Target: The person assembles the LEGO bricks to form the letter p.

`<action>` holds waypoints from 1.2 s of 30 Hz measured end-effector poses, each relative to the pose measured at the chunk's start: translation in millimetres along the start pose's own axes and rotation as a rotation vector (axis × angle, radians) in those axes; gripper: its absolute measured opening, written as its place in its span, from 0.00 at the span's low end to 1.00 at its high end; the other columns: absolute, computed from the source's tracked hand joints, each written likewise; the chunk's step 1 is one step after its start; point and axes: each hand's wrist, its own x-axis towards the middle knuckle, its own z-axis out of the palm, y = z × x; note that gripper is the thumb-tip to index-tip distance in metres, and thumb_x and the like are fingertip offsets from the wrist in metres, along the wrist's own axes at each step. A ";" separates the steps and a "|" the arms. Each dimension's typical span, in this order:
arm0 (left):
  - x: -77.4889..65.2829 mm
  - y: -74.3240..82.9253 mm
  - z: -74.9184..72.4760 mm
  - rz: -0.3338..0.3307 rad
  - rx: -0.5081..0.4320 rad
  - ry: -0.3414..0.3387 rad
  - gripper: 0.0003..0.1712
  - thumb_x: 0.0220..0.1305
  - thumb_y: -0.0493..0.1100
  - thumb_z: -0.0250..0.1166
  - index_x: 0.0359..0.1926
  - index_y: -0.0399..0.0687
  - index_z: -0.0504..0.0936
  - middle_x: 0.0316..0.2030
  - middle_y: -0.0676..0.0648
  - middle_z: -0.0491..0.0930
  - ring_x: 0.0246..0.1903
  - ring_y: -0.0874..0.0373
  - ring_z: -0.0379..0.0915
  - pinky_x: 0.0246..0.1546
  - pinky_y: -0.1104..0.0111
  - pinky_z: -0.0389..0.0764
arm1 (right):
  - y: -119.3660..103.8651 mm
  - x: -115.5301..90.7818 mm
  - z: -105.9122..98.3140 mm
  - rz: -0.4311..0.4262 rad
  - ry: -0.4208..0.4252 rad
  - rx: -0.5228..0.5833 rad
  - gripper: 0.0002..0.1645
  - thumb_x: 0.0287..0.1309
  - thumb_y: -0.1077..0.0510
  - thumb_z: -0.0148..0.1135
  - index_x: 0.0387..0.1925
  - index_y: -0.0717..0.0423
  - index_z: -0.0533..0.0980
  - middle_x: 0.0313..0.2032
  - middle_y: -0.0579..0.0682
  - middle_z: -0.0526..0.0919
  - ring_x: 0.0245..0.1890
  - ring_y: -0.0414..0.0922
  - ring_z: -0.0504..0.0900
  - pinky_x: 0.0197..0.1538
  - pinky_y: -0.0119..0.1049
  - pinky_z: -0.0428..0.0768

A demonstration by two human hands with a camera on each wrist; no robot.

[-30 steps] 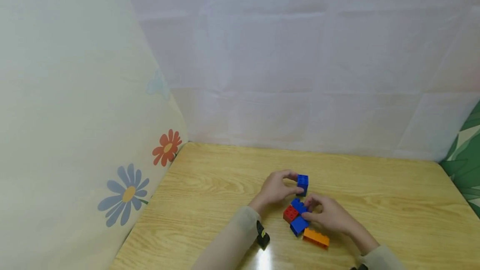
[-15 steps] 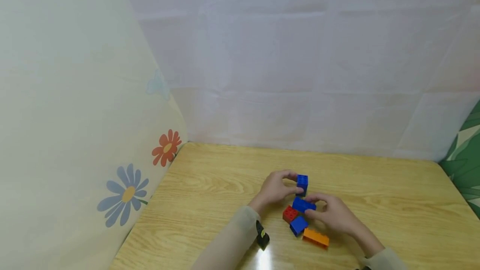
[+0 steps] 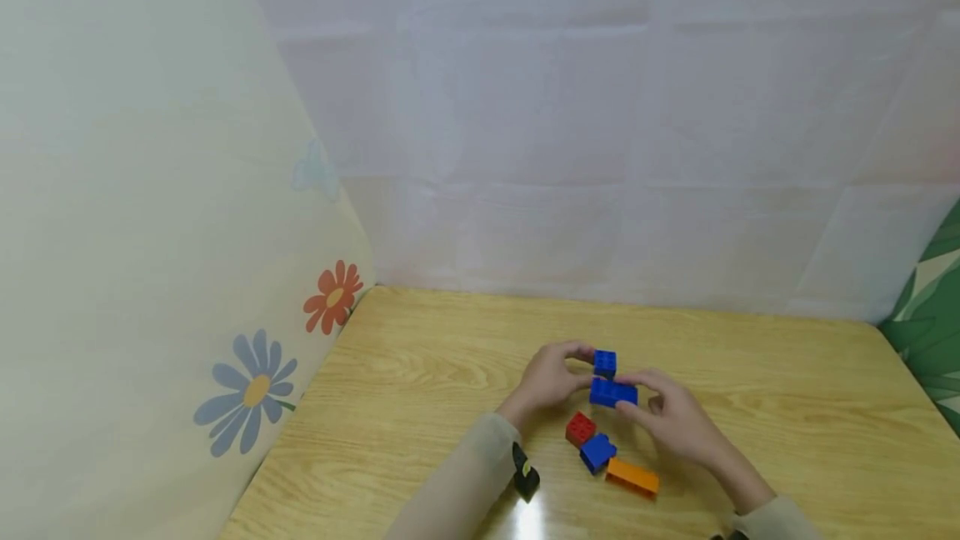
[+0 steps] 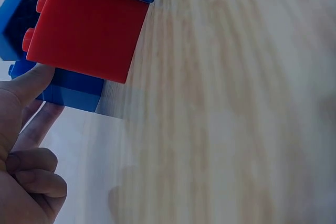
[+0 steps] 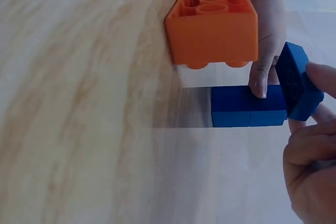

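Note:
My left hand point(image 3: 551, 375) grips a small upright stack of blue toy building bricks point(image 3: 605, 362) between thumb and fingers. In the right wrist view this stack point(image 5: 231, 106) stands on the table, showing a seam partway up, with the left thumb against its side. My right hand point(image 3: 675, 419) pinches a longer blue building brick point(image 3: 613, 392) by its right end. That brick point(image 5: 295, 80) is tilted right at the top of the stack and hides part of it in the head view. The left wrist view shows the stack point(image 4: 76, 92) partly behind a red brick point(image 4: 86, 32).
On the wooden table point(image 3: 450, 332), nearer the body, lie the red brick point(image 3: 581, 429), another blue brick point(image 3: 597, 453) and an orange brick point(image 3: 632, 477) with its hollow underside up. White cloth point(image 3: 525, 148) hangs behind the table, a flowered sheet point(image 3: 150, 190) at the left.
My right hand has lifted the longer blue brick away from beside the red brick, turned it and brought it up to the stack. My left hand has stayed in place on the stack.

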 end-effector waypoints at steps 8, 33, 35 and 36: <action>-0.7 1.7 -0.4 -0.023 -0.011 0.000 0.18 0.65 0.47 0.76 0.55 0.52 0.87 0.48 0.58 0.87 0.57 0.57 0.79 0.62 0.56 0.75 | -3.7 4.9 -2.2 -0.061 0.063 -0.030 0.19 0.69 0.54 0.70 0.58 0.54 0.82 0.55 0.57 0.81 0.17 0.36 0.63 0.22 0.31 0.69; -0.6 0.3 1.2 -0.017 -0.019 0.010 0.20 0.59 0.55 0.79 0.51 0.58 0.88 0.46 0.63 0.86 0.57 0.60 0.78 0.63 0.53 0.74 | -0.3 20.3 -7.2 -0.081 0.115 -0.054 0.24 0.72 0.55 0.65 0.65 0.58 0.77 0.60 0.59 0.79 0.11 0.36 0.60 0.15 0.33 0.66; -0.5 0.3 1.1 -0.021 -0.016 0.011 0.21 0.59 0.55 0.79 0.51 0.58 0.88 0.46 0.63 0.86 0.57 0.59 0.78 0.62 0.53 0.74 | 0.2 21.3 -7.3 -0.077 0.125 -0.063 0.24 0.72 0.55 0.65 0.66 0.58 0.77 0.59 0.59 0.79 0.12 0.36 0.60 0.15 0.33 0.66; -0.6 0.4 1.0 -0.024 -0.016 0.010 0.21 0.59 0.55 0.79 0.51 0.58 0.88 0.46 0.63 0.86 0.57 0.59 0.78 0.62 0.53 0.74 | 0.4 21.7 -7.4 -0.073 0.130 -0.066 0.25 0.72 0.55 0.65 0.66 0.57 0.77 0.59 0.59 0.79 0.12 0.36 0.60 0.16 0.33 0.66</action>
